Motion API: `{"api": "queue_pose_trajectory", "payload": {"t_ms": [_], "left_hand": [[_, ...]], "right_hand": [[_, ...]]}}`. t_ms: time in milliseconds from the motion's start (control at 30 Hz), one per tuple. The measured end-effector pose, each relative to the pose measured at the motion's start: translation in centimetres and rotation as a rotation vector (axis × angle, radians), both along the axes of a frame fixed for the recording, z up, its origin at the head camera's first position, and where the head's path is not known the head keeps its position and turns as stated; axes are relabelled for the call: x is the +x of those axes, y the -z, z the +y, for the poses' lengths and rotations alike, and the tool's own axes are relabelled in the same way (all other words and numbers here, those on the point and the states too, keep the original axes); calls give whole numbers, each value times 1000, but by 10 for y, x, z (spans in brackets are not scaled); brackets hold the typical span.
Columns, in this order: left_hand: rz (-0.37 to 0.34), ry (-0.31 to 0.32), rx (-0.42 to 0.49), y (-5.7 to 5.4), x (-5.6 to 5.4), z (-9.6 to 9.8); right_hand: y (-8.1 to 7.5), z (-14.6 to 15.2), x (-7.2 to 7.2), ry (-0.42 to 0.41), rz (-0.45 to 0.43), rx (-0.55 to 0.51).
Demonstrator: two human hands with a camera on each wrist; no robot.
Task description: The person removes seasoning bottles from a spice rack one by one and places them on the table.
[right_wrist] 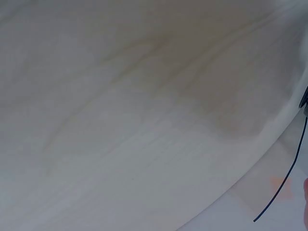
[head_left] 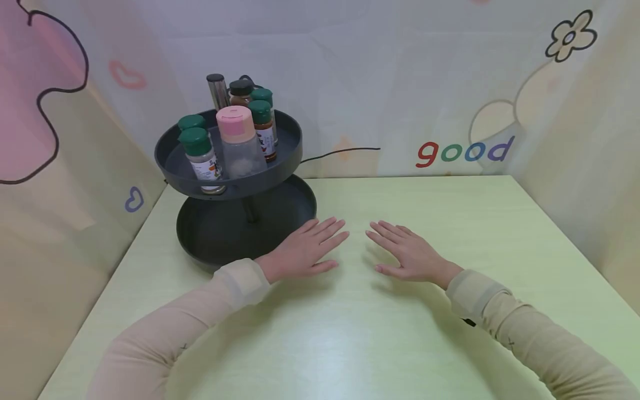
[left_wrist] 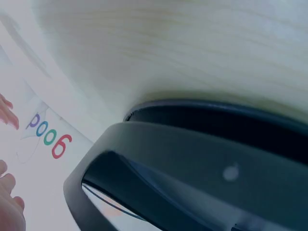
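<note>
My left hand (head_left: 307, 250) is held over the table with straight, spread fingers, in front of the lower tray (head_left: 210, 236) of a black two-tier rack. It holds nothing. Facing it across a small gap, my right hand (head_left: 412, 256) also has its fingers extended and casts a shadow on the table. On the upper tray (head_left: 265, 183) stand a pink-capped bottle (head_left: 237, 130), a green-capped jar (head_left: 202, 158) with a label, another green-capped jar (head_left: 265, 133) with reddish-brown contents, and a black-capped jar (head_left: 241, 91). Fingers (left_wrist: 9, 197) show at the left wrist view's edge.
The pale wooden table (head_left: 350, 333) meets a printed cloth backdrop (head_left: 350, 89) at its back edge. A thin dark cord (head_left: 345, 150) runs from behind the rack along the cloth. Behind the bottles rises a metallic cylinder (head_left: 218, 91) with a dark top.
</note>
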State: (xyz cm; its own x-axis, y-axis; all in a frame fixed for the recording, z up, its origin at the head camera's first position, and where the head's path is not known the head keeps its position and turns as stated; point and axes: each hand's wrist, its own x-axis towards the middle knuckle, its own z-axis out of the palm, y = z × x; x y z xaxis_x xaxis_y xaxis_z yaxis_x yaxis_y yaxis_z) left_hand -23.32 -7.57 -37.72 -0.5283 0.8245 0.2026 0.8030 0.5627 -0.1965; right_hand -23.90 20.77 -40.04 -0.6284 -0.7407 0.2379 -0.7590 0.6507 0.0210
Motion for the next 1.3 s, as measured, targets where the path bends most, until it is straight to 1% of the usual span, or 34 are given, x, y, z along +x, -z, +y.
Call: {"api": "queue_pose_trajectory", "payload": {"t_ms": [200, 333, 500, 733, 933, 1167, 1300], "left_hand": [[131, 47, 61, -2, 2, -7], [204, 73, 102, -7, 5, -12], [269, 87, 133, -14, 8, -18], [312, 110, 176, -24, 14, -24], [317, 122, 239, -34, 17, -31], [343, 114, 328, -47, 22, -40], [370, 104, 379, -55, 26, -46]], "right_hand": [[-2, -2, -1, -12, 11, -7], [-5, -3, 0, -18, 18, -11], [-8, -4, 0, -20, 13, -14], [-12, -7, 0, -22, 8, 13], [-15, -8, -1, -23, 14, 18], [-21, -9, -1, -42, 34, 13], [-24, -10, -1, -47, 34, 13]]}}
